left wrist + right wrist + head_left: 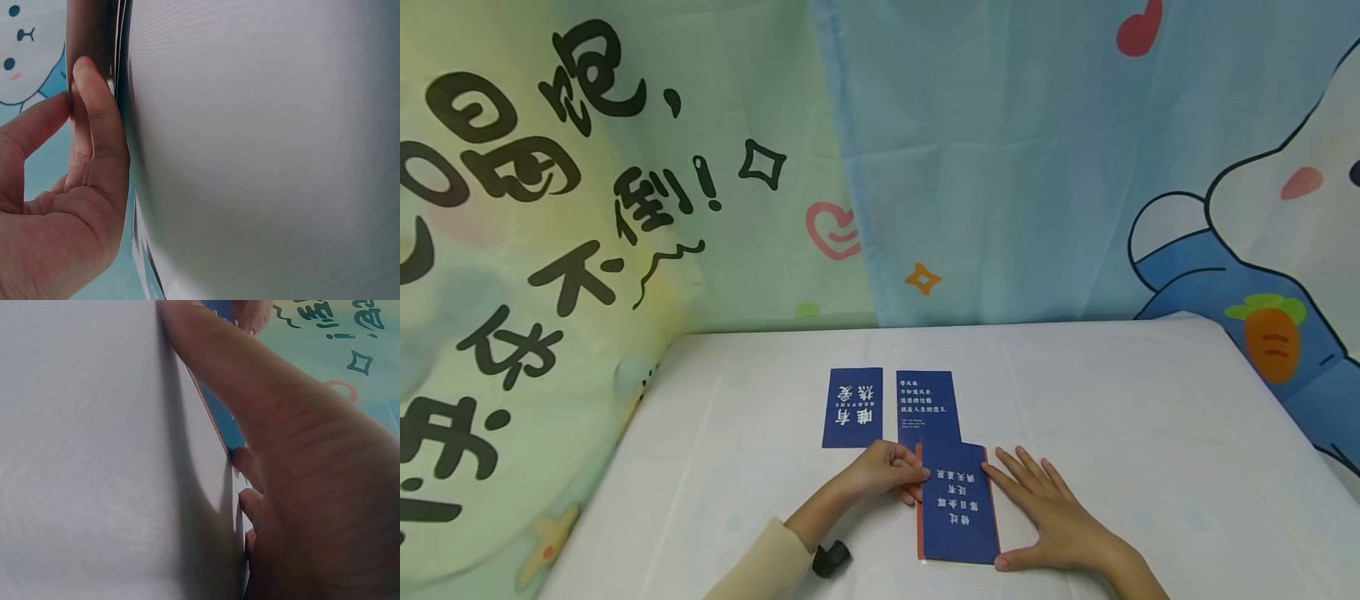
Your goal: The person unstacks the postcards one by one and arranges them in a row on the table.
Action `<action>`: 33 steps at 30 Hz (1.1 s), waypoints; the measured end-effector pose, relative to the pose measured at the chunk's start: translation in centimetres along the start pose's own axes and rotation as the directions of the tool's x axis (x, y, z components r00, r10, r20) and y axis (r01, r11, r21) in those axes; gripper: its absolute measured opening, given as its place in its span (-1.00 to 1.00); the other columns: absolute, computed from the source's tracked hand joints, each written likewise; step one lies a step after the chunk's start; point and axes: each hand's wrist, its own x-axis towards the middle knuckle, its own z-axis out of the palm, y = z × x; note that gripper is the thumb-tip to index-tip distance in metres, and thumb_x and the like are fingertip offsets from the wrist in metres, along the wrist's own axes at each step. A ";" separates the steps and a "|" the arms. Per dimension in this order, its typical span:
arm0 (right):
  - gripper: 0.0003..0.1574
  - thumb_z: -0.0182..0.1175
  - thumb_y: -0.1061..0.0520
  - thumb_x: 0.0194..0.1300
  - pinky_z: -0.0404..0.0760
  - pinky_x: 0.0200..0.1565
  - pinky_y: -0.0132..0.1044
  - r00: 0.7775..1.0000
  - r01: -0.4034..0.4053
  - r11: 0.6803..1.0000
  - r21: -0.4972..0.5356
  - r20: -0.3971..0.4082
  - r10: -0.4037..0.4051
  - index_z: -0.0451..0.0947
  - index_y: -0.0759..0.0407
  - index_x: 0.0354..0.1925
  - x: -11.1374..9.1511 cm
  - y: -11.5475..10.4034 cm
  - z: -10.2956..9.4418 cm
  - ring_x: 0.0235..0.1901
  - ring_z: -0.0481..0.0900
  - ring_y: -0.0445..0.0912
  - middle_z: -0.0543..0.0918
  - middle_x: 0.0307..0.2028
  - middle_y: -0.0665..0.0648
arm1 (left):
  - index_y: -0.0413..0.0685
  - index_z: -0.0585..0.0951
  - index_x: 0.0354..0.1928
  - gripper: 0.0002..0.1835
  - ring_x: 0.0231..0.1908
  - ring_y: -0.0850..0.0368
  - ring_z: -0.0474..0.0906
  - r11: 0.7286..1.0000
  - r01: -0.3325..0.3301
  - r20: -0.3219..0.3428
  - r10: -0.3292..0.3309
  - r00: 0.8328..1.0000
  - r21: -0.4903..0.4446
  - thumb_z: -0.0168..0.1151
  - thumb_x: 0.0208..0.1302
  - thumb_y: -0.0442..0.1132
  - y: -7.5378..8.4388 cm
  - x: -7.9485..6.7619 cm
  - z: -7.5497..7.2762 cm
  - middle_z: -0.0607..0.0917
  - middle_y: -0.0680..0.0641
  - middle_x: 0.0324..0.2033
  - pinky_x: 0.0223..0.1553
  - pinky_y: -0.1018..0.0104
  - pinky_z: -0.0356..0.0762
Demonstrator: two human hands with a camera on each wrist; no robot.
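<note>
A dark blue card [958, 542] with upside-down white characters lies near the front of the table. Orange edging [920, 537] shows along both its sides. My left hand [880, 468] pinches the card's left edge; in the left wrist view, that hand [81, 187] has its thumb and fingers about a brownish surface. Spread flat, my right hand [1060, 521] touches the right edge with its index fingertip and the lower right corner with its thumb. From the right wrist, the blue card [222, 422] shows partly behind the thumb.
Behind lie two more blue printed cards: one at the left [852, 429], one at the right [928, 427], overlapped by the front card. A black device [831, 559] sits at the left wrist. White cloth [1150, 417] covers the table; a printed curtain [1000, 167] hangs behind.
</note>
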 end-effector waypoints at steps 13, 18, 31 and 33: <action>0.42 0.35 -0.61 -0.26 -0.69 0.36 -0.30 0.996 -0.084 0.996 0.026 0.032 0.084 0.20 0.01 0.46 -0.3 0.4 -0.5 0.50 -0.20 0.18 0.08 0.50 0.20 | -0.33 0.57 -0.24 -0.86 -0.59 0.18 0.65 0.999 -0.011 -0.092 0.007 0.996 -0.044 0.26 0.31 -0.34 0.7 0.0 -0.8 0.72 -0.18 -0.55 -0.47 0.38 0.66; 0.42 0.34 -0.62 -0.25 -0.71 0.33 -0.38 0.996 -0.084 0.996 0.035 0.045 0.082 0.19 -0.01 0.46 -0.4 0.5 -0.1 0.50 -0.20 0.14 0.09 0.50 0.18 | -0.32 0.56 -0.21 -0.85 -0.57 0.18 0.65 0.999 -0.015 -0.106 0.010 0.994 -0.045 0.26 0.31 -0.32 0.6 -0.1 -0.9 0.72 -0.15 -0.54 -0.46 0.38 0.66; 0.39 0.33 -0.61 -0.19 -0.63 0.35 -0.47 1.000 0.012 1.000 -0.004 -0.011 -0.012 0.20 0.03 0.46 -0.4 0.3 -0.1 0.50 -0.15 0.14 0.12 0.49 0.19 | -0.41 0.51 -0.08 -0.77 -0.55 0.29 0.62 0.989 -0.115 -0.220 0.093 0.971 -0.089 0.15 0.40 -0.31 0.8 1.1 -0.8 0.70 -0.01 -0.49 -0.49 0.48 0.60; 0.38 0.32 -0.61 -0.18 -0.63 0.35 -0.48 1.000 0.024 1.000 -0.012 -0.015 -0.025 0.21 0.05 0.45 -0.3 0.3 -0.2 0.51 -0.17 0.10 0.12 0.48 0.20 | -0.41 0.51 -0.07 -0.76 -0.55 0.29 0.61 0.989 -0.120 -0.226 0.097 0.969 -0.091 0.14 0.41 -0.31 0.9 1.3 -0.8 0.69 0.00 -0.48 -0.49 0.48 0.59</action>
